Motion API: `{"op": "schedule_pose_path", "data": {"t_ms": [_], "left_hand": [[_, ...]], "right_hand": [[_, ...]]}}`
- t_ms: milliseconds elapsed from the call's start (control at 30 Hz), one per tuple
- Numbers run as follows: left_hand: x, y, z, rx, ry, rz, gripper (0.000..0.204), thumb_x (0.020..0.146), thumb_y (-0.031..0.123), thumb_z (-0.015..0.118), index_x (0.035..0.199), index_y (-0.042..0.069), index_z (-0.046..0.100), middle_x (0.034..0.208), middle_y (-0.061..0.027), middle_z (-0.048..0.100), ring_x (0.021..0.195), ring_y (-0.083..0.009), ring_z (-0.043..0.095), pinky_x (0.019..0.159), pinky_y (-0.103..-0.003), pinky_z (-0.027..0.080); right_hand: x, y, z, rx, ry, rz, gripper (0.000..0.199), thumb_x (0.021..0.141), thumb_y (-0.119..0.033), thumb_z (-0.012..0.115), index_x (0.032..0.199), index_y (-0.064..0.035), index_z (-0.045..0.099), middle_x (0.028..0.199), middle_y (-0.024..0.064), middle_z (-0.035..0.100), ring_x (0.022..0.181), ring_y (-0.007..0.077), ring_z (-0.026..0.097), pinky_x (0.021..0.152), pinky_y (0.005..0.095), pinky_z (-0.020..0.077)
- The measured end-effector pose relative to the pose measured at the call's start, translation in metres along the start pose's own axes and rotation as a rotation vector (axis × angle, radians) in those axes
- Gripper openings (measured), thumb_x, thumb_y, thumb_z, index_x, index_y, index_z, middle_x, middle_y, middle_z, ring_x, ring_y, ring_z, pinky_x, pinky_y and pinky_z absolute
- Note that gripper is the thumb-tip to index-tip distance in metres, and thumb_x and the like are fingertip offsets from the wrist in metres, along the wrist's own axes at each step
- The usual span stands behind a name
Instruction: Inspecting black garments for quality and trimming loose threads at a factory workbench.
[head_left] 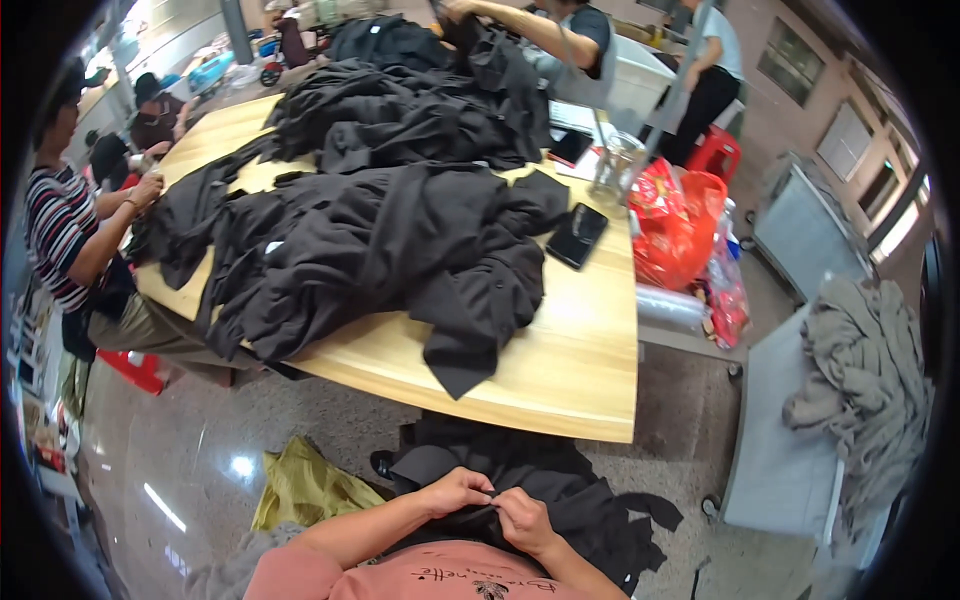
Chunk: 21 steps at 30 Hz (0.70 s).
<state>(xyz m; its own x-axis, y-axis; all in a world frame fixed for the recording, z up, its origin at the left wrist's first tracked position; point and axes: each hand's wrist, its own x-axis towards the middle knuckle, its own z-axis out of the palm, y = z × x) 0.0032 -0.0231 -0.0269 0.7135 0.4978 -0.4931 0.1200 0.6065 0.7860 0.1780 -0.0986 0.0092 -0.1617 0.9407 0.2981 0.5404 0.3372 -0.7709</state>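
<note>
My left hand [458,491] and my right hand [523,519] meet in front of me, fingers pinched close together. Between them they hold an edge of a dark garment [570,500], which spreads below the near table edge and hangs off to the right. The small spot between the fingertips is too fine to make out. Beyond my hands, a heap of dark button-front shirts [370,240] lies on the wooden table [585,340], one corner drooping toward the near edge.
A black phone [578,236] and a red plastic bag [690,225] sit at the table's right. A wheeled bin [775,440] holds grey cloth. An olive sack [315,485] lies on the floor. One person works at the left [75,230], another across the table [560,35].
</note>
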Motion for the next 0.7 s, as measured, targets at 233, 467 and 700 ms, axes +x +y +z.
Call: {"op": "schedule_pose_path", "data": {"t_ms": [233, 467, 700], "left_hand": [[-0.003, -0.003, 0.010, 0.040, 0.078, 0.076, 0.006, 0.082, 0.001, 0.066, 0.088, 0.001, 0.066, 0.083, 0.0009, 0.065, 0.075, -0.0047, 0.056, 0.069, -0.021, 0.046], [-0.013, -0.002, 0.019, 0.143, 0.176, 0.160, 0.007, 0.081, -0.002, 0.066, 0.088, 0.000, 0.065, 0.076, 0.0023, 0.063, 0.065, -0.0016, 0.050, 0.056, -0.017, 0.040], [-0.011, 0.011, 0.026, 0.284, 0.213, 0.063, 0.009, 0.077, -0.005, 0.065, 0.085, -0.001, 0.065, 0.075, 0.0029, 0.062, 0.068, -0.0024, 0.051, 0.060, -0.017, 0.042]], "right_hand": [[-0.002, 0.000, 0.003, 0.058, 0.020, 0.137, 0.013, 0.076, 0.001, 0.058, 0.087, -0.0071, 0.060, 0.090, 0.0113, 0.058, 0.074, 0.0326, 0.061, 0.059, 0.0399, 0.0499], [-0.014, 0.004, 0.008, 0.184, 0.015, 0.255, 0.007, 0.076, 0.000, 0.060, 0.083, -0.0026, 0.059, 0.098, 0.0128, 0.057, 0.081, 0.0336, 0.061, 0.066, 0.0382, 0.0509], [-0.012, 0.013, 0.003, 0.285, 0.015, 0.248, 0.010, 0.074, 0.001, 0.057, 0.084, -0.0008, 0.057, 0.094, 0.0142, 0.056, 0.079, 0.0373, 0.059, 0.068, 0.0445, 0.0477]]}}
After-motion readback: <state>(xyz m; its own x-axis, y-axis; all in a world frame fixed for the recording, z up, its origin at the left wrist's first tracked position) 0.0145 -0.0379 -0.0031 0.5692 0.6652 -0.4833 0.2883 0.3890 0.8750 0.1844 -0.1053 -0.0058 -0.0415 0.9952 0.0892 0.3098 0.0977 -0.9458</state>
